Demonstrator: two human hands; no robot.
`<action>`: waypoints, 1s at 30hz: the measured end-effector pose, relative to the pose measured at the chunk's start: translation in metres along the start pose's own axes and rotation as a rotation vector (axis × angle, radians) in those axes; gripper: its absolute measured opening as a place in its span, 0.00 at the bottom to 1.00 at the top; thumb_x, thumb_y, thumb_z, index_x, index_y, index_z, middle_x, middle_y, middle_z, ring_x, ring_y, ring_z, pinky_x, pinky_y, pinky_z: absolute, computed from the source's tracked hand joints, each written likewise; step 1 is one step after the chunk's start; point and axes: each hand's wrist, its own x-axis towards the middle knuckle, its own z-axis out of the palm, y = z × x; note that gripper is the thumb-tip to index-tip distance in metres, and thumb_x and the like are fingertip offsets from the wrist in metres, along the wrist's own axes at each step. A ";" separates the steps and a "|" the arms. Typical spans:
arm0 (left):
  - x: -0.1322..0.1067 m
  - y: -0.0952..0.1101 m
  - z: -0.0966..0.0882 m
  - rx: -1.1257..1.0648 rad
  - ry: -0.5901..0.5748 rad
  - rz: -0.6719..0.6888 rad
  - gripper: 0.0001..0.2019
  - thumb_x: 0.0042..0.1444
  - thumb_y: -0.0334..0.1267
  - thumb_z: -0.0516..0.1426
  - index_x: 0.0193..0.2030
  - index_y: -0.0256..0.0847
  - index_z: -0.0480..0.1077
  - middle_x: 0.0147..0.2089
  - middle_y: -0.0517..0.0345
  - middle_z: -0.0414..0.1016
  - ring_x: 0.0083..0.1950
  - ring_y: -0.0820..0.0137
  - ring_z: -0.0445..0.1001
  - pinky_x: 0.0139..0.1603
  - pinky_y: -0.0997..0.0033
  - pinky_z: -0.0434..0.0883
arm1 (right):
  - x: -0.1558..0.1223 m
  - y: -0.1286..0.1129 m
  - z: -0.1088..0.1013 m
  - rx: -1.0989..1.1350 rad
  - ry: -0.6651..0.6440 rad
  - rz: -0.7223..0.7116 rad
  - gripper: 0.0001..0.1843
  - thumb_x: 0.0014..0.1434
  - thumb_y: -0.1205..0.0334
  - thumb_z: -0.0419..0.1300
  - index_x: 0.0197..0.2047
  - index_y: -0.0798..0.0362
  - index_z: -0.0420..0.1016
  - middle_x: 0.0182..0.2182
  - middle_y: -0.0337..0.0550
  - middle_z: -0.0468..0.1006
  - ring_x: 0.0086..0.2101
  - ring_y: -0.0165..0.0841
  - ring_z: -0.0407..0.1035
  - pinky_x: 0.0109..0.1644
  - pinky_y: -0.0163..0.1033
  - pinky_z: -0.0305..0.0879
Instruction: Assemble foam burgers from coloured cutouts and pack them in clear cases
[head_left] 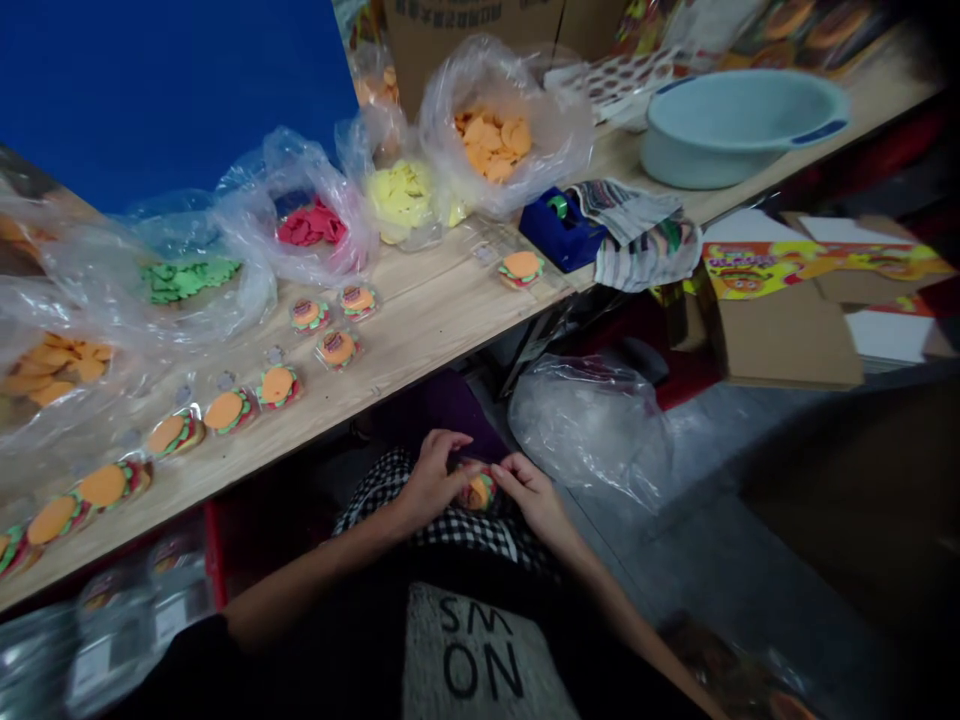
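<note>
Over my lap I hold a small burger-shaped piece in a clear pack [478, 491], orange on top with green and red layers. My left hand [433, 480] grips its left side, index finger curved above it and thumb against it. At the upper right edge, my right hand [531, 492] pinches the pack between thumb and fingers. On the table, a row of burger-shaped pieces [227, 410] lies along the front edge, and several packed burgers [337, 347] sit just behind. Another burger-shaped piece [521, 266] lies farther right.
Open plastic bags along the table hold orange pieces [495, 143], yellow pieces [403, 193], red pieces [313, 226] and green pieces [190, 281]. To the right are a blue tape dispenser [562, 228], striped cloth [649, 243], a pale blue basin [697, 155] and an open carton [787, 335].
</note>
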 end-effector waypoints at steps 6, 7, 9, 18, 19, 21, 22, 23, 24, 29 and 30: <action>-0.003 0.008 0.012 -0.054 0.025 0.109 0.43 0.28 0.44 0.66 0.55 0.41 0.55 0.61 0.46 0.43 0.61 0.56 0.47 0.60 0.55 0.51 | 0.009 -0.029 0.016 0.196 0.203 0.054 0.16 0.51 0.48 0.55 0.24 0.51 0.60 0.17 0.31 0.59 0.20 0.26 0.53 0.23 0.32 0.51; 0.000 0.010 0.012 -0.095 0.069 0.116 0.41 0.31 0.42 0.65 0.55 0.41 0.56 0.61 0.47 0.45 0.61 0.58 0.48 0.60 0.56 0.51 | 0.010 -0.038 0.017 0.183 0.171 0.018 0.15 0.51 0.49 0.55 0.25 0.51 0.61 0.19 0.32 0.61 0.21 0.26 0.55 0.25 0.33 0.53; 0.006 0.011 0.008 -0.248 0.122 0.081 0.36 0.35 0.36 0.63 0.54 0.42 0.56 0.58 0.48 0.51 0.58 0.61 0.54 0.59 0.58 0.54 | 0.013 -0.054 0.015 0.146 0.098 -0.055 0.14 0.53 0.50 0.53 0.27 0.52 0.64 0.22 0.34 0.65 0.24 0.28 0.60 0.29 0.34 0.57; 0.023 0.006 -0.005 -1.121 -0.272 -0.214 0.37 0.35 0.33 0.64 0.55 0.43 0.57 0.55 0.50 0.62 0.51 0.63 0.65 0.50 0.63 0.62 | 0.029 -0.047 0.002 0.433 0.021 0.224 0.27 0.48 0.48 0.57 0.51 0.45 0.60 0.41 0.41 0.71 0.37 0.36 0.68 0.34 0.39 0.65; 0.024 0.005 -0.005 -1.122 -0.292 -0.225 0.36 0.36 0.33 0.64 0.55 0.43 0.58 0.55 0.49 0.62 0.52 0.63 0.65 0.51 0.63 0.62 | 0.028 -0.045 0.004 0.476 0.020 0.252 0.28 0.48 0.49 0.58 0.52 0.44 0.58 0.40 0.41 0.71 0.36 0.36 0.68 0.33 0.39 0.66; 0.025 0.002 -0.006 -1.097 -0.297 -0.265 0.35 0.39 0.37 0.64 0.56 0.43 0.58 0.55 0.48 0.63 0.51 0.63 0.66 0.51 0.62 0.62 | 0.026 -0.043 0.006 0.516 0.090 0.260 0.30 0.46 0.51 0.60 0.52 0.44 0.58 0.39 0.41 0.71 0.34 0.35 0.69 0.32 0.39 0.66; 0.026 0.000 -0.006 -1.077 -0.292 -0.290 0.33 0.41 0.39 0.63 0.56 0.42 0.58 0.55 0.47 0.63 0.50 0.63 0.67 0.49 0.62 0.63 | 0.025 -0.043 0.007 0.519 0.128 0.257 0.28 0.45 0.52 0.61 0.50 0.45 0.59 0.38 0.40 0.71 0.33 0.35 0.69 0.32 0.38 0.66; 0.026 -0.002 -0.006 -1.052 -0.284 -0.308 0.32 0.42 0.41 0.62 0.56 0.41 0.58 0.54 0.47 0.64 0.49 0.63 0.67 0.48 0.62 0.64 | 0.024 -0.043 0.008 0.514 0.159 0.256 0.26 0.44 0.53 0.62 0.46 0.47 0.61 0.36 0.39 0.71 0.33 0.34 0.68 0.32 0.38 0.65; 0.027 -0.003 -0.007 -1.020 -0.279 -0.313 0.30 0.44 0.42 0.61 0.56 0.41 0.59 0.53 0.47 0.65 0.49 0.63 0.68 0.47 0.62 0.64 | 0.024 -0.044 0.008 0.502 0.181 0.256 0.22 0.43 0.53 0.62 0.42 0.48 0.64 0.34 0.39 0.71 0.32 0.33 0.68 0.32 0.37 0.65; 0.026 0.002 -0.007 -0.798 -0.245 -0.213 0.21 0.49 0.42 0.56 0.51 0.38 0.65 0.49 0.49 0.69 0.49 0.65 0.67 0.51 0.64 0.62 | 0.022 -0.046 0.005 0.442 0.140 0.256 0.19 0.41 0.55 0.64 0.37 0.51 0.66 0.30 0.37 0.71 0.31 0.32 0.67 0.34 0.37 0.64; 0.026 0.004 -0.007 -0.748 -0.221 -0.188 0.19 0.51 0.42 0.55 0.50 0.38 0.66 0.49 0.50 0.69 0.50 0.65 0.67 0.51 0.64 0.62 | 0.021 -0.045 0.004 0.426 0.113 0.247 0.20 0.42 0.55 0.63 0.39 0.50 0.66 0.31 0.37 0.71 0.32 0.32 0.67 0.35 0.38 0.64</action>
